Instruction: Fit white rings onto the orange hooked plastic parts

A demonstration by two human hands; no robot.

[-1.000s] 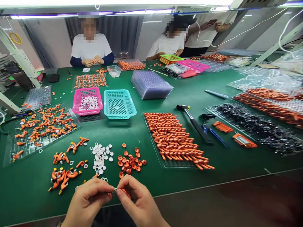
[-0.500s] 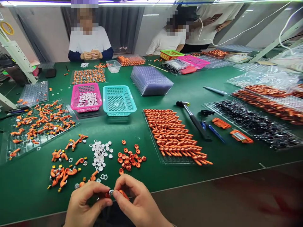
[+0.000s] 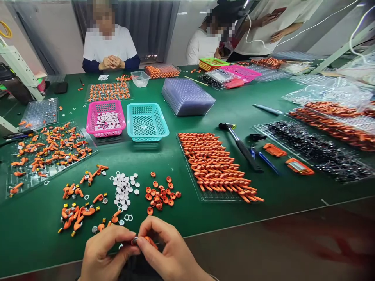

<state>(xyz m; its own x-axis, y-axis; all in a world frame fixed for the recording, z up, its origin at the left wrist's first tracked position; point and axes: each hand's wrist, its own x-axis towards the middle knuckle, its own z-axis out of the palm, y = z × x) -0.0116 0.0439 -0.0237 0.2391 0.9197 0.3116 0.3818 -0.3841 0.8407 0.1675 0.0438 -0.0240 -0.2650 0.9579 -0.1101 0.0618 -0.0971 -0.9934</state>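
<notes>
At the table's near edge, my left hand point(image 3: 107, 249) and my right hand point(image 3: 168, 248) meet fingertip to fingertip. My right thumb and fingers close on an orange earbud shell point(image 3: 151, 242), mostly covered by them. Pinched in my left fingers is a small round part with a silvery face point(image 3: 135, 240), pressed against the shell's end; its far side is hidden. Just beyond my hands lie loose orange earbud shells point(image 3: 78, 212) with yellow-tipped parts, a heap of white discs point(image 3: 123, 189) and a group of orange round caps point(image 3: 159, 197).
A pink basket point(image 3: 91, 128) holds white pieces beside a turquoise basket point(image 3: 148, 138). Behind stand stacked clear trays point(image 3: 187, 97). On the right are a tray of orange stems point(image 3: 215, 168), a hammer point(image 3: 241, 148) and a tray of black parts point(image 3: 313, 150). A co-worker point(image 3: 109, 48) sits opposite.
My fingertips have drawn slightly closer, covering more of the silvery round part. The view has tilted down a little. The co-worker opposite now has both hands clasped together.
</notes>
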